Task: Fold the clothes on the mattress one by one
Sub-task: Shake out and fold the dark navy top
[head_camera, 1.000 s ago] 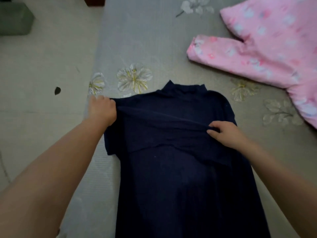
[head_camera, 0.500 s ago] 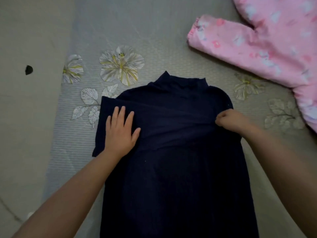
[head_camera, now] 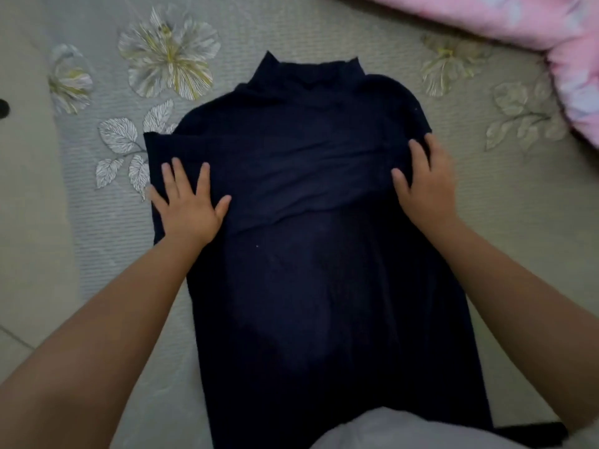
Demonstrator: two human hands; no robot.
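I am pressing my left hand [head_camera: 188, 209] and right hand [head_camera: 428, 186], fingers flat and released, on the dark blue top [head_camera: 324, 254] lying on the mattress [head_camera: 291, 34], pink clothes [head_camera: 518, 24] at its far right corner.

I see a plain dark navy garment [head_camera: 324, 254] with no print, lying on a grey-beige mattress cover [head_camera: 291, 37] patterned with pale flowers touched with yellow and white veined leaves. At the upper right, a pink garment [head_camera: 486, 14] carries a faint white and darker pink floral print
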